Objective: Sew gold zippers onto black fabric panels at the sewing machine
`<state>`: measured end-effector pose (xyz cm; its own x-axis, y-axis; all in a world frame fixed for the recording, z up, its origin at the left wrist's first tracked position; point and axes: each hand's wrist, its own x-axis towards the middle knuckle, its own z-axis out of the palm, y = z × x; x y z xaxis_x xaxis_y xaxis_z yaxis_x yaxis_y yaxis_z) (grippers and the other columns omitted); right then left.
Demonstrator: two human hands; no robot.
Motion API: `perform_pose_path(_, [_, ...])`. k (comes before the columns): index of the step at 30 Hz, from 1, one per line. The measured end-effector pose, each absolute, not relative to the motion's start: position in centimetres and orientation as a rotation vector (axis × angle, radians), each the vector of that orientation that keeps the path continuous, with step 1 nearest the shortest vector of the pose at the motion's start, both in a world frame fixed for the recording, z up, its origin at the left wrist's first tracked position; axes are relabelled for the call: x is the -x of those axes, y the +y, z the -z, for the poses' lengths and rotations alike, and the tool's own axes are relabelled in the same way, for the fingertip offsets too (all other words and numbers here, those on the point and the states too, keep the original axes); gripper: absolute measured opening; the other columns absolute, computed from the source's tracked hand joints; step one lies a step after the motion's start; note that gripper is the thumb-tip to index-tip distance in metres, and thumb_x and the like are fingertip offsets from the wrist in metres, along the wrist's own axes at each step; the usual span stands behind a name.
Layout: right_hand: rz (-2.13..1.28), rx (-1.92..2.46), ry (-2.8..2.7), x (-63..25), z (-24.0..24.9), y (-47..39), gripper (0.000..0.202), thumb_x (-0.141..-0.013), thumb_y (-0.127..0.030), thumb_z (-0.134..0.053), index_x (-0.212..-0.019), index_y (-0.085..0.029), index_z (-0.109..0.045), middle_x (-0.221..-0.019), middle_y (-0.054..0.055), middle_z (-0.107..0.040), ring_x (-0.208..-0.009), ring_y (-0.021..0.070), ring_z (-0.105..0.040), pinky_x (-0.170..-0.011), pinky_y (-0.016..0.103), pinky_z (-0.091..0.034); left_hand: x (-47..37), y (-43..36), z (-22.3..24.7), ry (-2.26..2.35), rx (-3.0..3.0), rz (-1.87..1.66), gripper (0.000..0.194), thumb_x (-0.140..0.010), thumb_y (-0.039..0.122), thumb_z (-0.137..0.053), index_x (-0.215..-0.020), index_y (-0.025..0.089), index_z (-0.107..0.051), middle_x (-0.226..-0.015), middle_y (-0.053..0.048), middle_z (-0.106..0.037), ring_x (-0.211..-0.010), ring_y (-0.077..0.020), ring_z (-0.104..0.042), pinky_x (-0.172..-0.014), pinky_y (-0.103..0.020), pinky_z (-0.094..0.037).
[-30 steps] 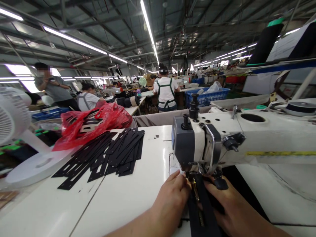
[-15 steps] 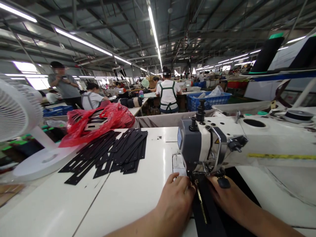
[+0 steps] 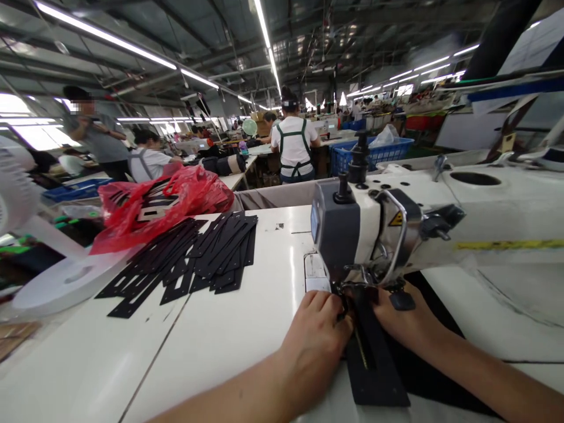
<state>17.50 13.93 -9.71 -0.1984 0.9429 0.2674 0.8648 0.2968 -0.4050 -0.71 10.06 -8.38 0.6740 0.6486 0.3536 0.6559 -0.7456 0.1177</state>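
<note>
Left hand (image 3: 318,333) curls beside the black strip (image 3: 379,376), right hand (image 3: 409,324) reaches in opposite; fingertip grips cannot be seen.

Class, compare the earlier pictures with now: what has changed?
The zipper strip seems to have edged forward, away from the person, under the sewing machine; its near end now shows. Left hand and right hand stay at it. The black pieces and red bag lie as before.
</note>
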Motion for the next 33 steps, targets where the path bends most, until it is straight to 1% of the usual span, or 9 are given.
perform_pose_path(4, [-0.146, 1.694, -2.098, -17.2, 10.3, 15.0, 0.023, -0.078, -0.017, -0.049, -0.058, -0.015, -0.061, -0.063, 0.011, -0.065, -0.063, 0.0238, -0.063, -0.057, 0.030, -0.043, 0.9, 10.2, 8.4, -1.111, 2.864, 0.591, 0.019, -0.090, 0.015, -0.050, -0.106, 0.013, -0.059, -0.093, -0.009, -0.056, -0.090, -0.0231, -0.052, -0.078, -0.040, -0.046])
perform_pose_path(7, [-0.087, 1.658, -2.112, -17.5, 10.2, 14.3, 0.024, -0.080, -0.018, -0.047, -0.062, -0.015, -0.062, -0.063, 0.010, -0.065, -0.060, 0.0231, -0.063, -0.055, 0.031, -0.045, 1.3, 9.7, 8.4, -1.112, 2.850, 0.607, 0.022, -0.089, 0.016, -0.050, -0.111, 0.015, -0.058, -0.097, -0.009, -0.058, -0.093, -0.0230, -0.054, -0.083, -0.042, -0.047])
perform_pose_path(10, [-0.032, 1.467, -2.174, -18.2, 9.8, 11.6, 0.021, -0.082, -0.018, -0.045, -0.082, -0.017, -0.066, -0.087, 0.010, -0.068, -0.082, 0.0225, -0.065, -0.074, 0.034, -0.051, 1.9, 8.6, 8.6, -1.034, 2.832, 0.680, 0.024, -0.091, 0.017, -0.047, -0.113, 0.013, -0.057, -0.107, -0.010, -0.061, -0.102, -0.0220, -0.056, -0.094, -0.043, -0.044])
perform_pose_path(12, [0.024, 1.205, -2.275, -18.9, 9.8, 9.3, 0.028, -0.083, -0.016, -0.044, -0.101, -0.019, -0.065, -0.108, 0.010, -0.065, -0.101, 0.0215, -0.060, -0.088, 0.035, -0.049, 2.0, 7.8, 9.0, -0.939, 2.791, 0.765, 0.024, -0.094, 0.017, -0.041, -0.110, 0.010, -0.058, -0.112, -0.010, -0.062, -0.106, -0.0208, -0.057, -0.099, -0.039, -0.043])
perform_pose_path(14, [0.112, 0.990, -2.374, -19.5, 9.9, 7.5, 0.040, -0.080, -0.011, -0.044, -0.117, -0.017, -0.059, -0.117, 0.010, -0.062, -0.109, 0.0210, -0.057, -0.091, 0.035, -0.049, 1.8, 7.2, 9.5, -0.870, 2.718, 0.829, 0.027, -0.096, 0.016, -0.036, -0.105, 0.010, -0.060, -0.111, -0.009, -0.064, -0.104, -0.0202, -0.059, -0.097, -0.037, -0.046])
perform_pose_path(17, [0.239, 0.876, -2.480, -20.0, 10.1, 6.3, 0.053, -0.075, -0.007, -0.044, -0.127, -0.012, -0.051, -0.121, 0.012, -0.059, -0.113, 0.0221, -0.054, -0.093, 0.035, -0.049, 1.4, 7.2, 10.0, -0.831, 2.629, 0.884, 0.031, -0.096, 0.014, -0.033, -0.098, 0.009, -0.063, -0.103, -0.008, -0.068, -0.098, -0.0197, -0.063, -0.093, -0.036, -0.050])
perform_pose_path(21, [0.277, 0.839, -2.514, -19.9, 9.7, 6.6, 0.058, -0.073, -0.006, -0.045, -0.131, -0.009, -0.048, -0.126, 0.013, -0.055, -0.117, 0.0231, -0.051, -0.096, 0.036, -0.047, 1.1, 7.8, 10.1, -0.815, 2.618, 0.923, 0.032, -0.096, 0.011, -0.033, -0.090, 0.011, -0.064, -0.094, -0.007, -0.069, -0.090, -0.0170, -0.066, -0.094, -0.036, -0.050])
perform_pose_path(27, [0.300, 0.840, -2.530, -19.7, 9.4, 7.2, 0.053, -0.075, -0.005, -0.044, -0.127, -0.007, -0.051, -0.125, 0.014, -0.056, -0.116, 0.0231, -0.052, -0.097, 0.035, -0.046, 1.2, 8.6, 10.2, -0.794, 2.610, 0.946, 0.031, -0.096, 0.011, -0.034, -0.088, 0.011, -0.064, -0.092, -0.006, -0.069, -0.089, -0.0165, -0.066, -0.091, -0.037, -0.052])
perform_pose_path(33, [0.171, 0.887, -2.500, -19.7, 9.6, 8.1, 0.051, -0.076, -0.004, -0.043, -0.126, -0.011, -0.053, -0.125, 0.013, -0.056, -0.117, 0.0226, -0.051, -0.096, 0.036, -0.047, 1.1, 9.3, 9.7, -0.837, 2.653, 0.884, 0.035, -0.098, 0.015, -0.029, -0.091, 0.011, -0.063, -0.094, -0.007, -0.068, -0.088, -0.0170, -0.065, -0.092, -0.038, -0.050])
